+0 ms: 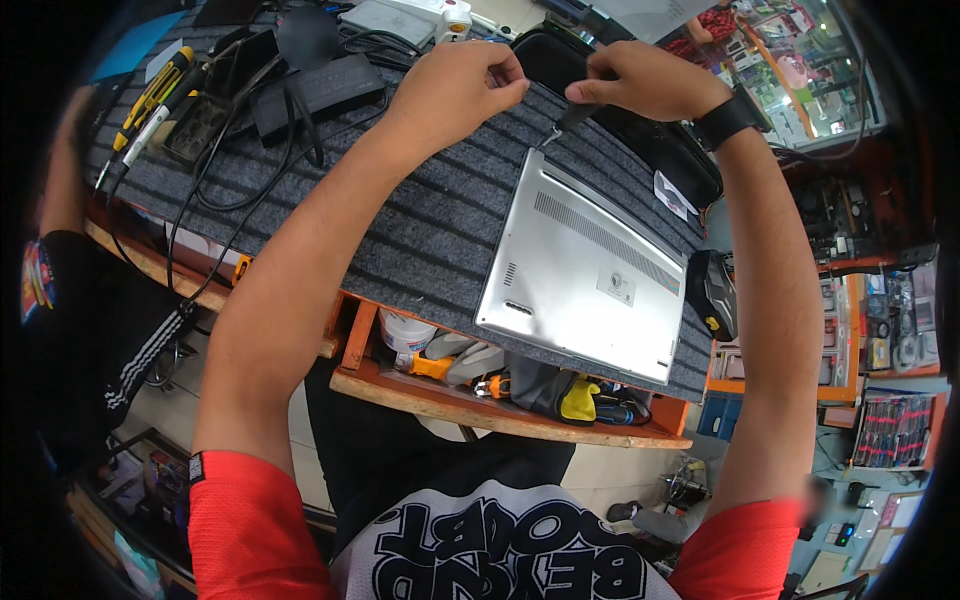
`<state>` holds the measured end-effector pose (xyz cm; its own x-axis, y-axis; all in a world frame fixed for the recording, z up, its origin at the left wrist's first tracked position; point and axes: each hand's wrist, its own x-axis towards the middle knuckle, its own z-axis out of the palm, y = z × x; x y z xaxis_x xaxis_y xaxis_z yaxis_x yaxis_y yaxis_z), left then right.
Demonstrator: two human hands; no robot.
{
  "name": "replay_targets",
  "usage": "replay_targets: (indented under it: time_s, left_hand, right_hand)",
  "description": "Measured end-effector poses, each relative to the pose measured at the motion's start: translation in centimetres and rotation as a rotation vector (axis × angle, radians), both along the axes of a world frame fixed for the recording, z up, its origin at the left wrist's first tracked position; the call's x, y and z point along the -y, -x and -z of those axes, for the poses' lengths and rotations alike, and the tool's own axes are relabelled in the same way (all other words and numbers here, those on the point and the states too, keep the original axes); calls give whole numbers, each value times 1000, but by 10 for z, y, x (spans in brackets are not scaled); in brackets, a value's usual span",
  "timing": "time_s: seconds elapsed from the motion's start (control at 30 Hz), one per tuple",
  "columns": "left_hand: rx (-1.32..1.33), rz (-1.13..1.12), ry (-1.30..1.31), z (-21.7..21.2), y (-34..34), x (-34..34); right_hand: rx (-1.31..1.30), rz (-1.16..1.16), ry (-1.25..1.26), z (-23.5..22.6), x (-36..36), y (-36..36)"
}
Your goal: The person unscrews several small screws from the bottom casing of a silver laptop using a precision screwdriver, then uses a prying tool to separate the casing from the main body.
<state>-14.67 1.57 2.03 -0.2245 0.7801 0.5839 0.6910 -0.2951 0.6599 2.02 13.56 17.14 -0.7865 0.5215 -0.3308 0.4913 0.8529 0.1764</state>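
Pinching a screwdriver (571, 119) by the silver laptop (575, 275) is the right hand (655, 82); left hand (455, 88) presses fingertips together, contents unclear.

Open striped mat (425, 225) lies between the black power brick (320, 97) and silver laptop (590, 270); beyond the laptop, a black case (665, 155) obstructs.

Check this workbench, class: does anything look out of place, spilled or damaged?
Nothing looks spilled or damaged. The black cables look untidy, looping across the striped mat, some hanging over its near edge. The silver laptop lies underside up.
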Motion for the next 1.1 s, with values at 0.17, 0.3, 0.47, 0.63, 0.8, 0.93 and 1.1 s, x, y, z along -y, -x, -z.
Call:
replay_targets:
  time_s: [0.17,0.3,0.47,0.63,0.8,0.93,1.1]
  left_hand:
    - [46,58,14,12,4,-2]
    - [14,65,48,18,8,-4]
    - [-50,48,10,17,6,-4]
    - [-21,14,-33,20,7,-6]
    - [-18,36,-37,18,9,-6]
    - [5,35,6,16,10,-4]
    - [2,41,14,15,10,-4]
  right_hand:
    - [-60,-120,69,-4,-6,-14]
    - [131,75,-2,-8,4,9]
    - [-205,-216,22,8,-4,-13]
    - [140,97,9,-8,8,12]
    - [63,-6,112,-12,5,4]
    - [222,168,-31,-8,11,16]
    - [-47,-42,173,-8,4,-1]
